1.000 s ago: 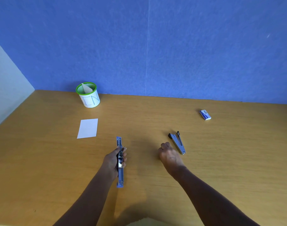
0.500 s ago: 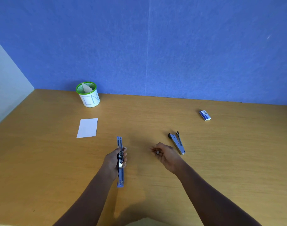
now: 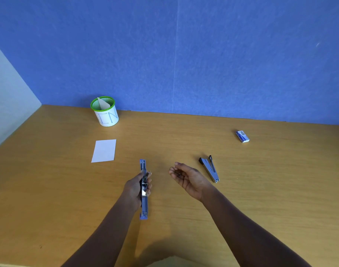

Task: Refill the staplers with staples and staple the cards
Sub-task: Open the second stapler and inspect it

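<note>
Blue-and-chrome stapler (image 3: pixel 144 205), swung fully open into one straight line, lies lengthwise between the near and far edges of the worktop (image 3: pixel 261 199), about midway across it. The left grip (image 3: pixel 136 186) is closed round the stapler's middle, fingers curled over the chrome part; both blue ends stick out beyond the hand. Whether the stapler touches the worktop or is lifted off it cannot be told.

The right grip (image 3: pixel 190 180) is held just to the right of the stapler and apart from it, palm turned up, fingers relaxed and only slightly bent. A small dark piece (image 3: pixel 178 175) rests on those fingers; it is too small to identify.

A second stapler (image 3: pixel 210 168), grey with black tips and partly open, lies on the worktop just beyond the right wrist. A small blue-and-white box (image 3: pixel 242 136) sits farther right, nearer the far edge. A white card (image 3: pixel 104 150) lies flat left of centre. By the far edge, towards the far left corner, stands a green-rimmed mesh cup (image 3: pixel 108 119) wrapped in a white label, with another card (image 3: pixel 103 104) leaning inside.
</note>
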The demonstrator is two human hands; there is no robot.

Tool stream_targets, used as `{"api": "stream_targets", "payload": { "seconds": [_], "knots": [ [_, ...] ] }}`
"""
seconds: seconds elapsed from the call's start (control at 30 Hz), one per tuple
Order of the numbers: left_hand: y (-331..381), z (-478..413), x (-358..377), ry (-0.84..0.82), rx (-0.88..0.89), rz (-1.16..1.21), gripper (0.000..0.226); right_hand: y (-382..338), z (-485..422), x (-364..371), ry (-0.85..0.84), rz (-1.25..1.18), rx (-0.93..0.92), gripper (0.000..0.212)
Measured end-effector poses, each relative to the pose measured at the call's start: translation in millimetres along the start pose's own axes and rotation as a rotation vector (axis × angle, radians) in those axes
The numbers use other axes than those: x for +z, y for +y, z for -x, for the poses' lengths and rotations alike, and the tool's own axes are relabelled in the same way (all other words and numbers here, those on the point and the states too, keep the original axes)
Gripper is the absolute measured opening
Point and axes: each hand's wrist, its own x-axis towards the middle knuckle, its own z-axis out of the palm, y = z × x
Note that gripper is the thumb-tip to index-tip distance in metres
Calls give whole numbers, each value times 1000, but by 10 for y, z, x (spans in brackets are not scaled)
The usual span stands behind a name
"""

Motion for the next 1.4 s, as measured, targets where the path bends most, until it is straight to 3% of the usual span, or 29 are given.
{"api": "stream_targets", "payload": {
  "seconds": [0.27, 0.73, 0.83, 1.0, 1.2, 1.4],
  "knots": [
    [16, 19, 22, -15, 2, -8, 32, -2, -33, 10, 22, 25, -19, 3],
    [56, 45, 53, -47, 9, -19, 34, -20, -10, 117, 19, 40, 16, 18],
    [61, 46, 70, -53, 6, -24, 34, -13, 6, 168, 53, 216, -5, 9],
    [45, 59, 107, -64, 4, -25, 35, 29, 32, 271, 64, 420, -72, 16],
    [48, 90, 154, -44, 8, 18, 32, 99, 0, 395, 83, 898, -407, 17],
    [57, 118, 177, -56, 8, 30, 33, 121, -13, 439, 150, 1067, -608, 15]
  ]
}}
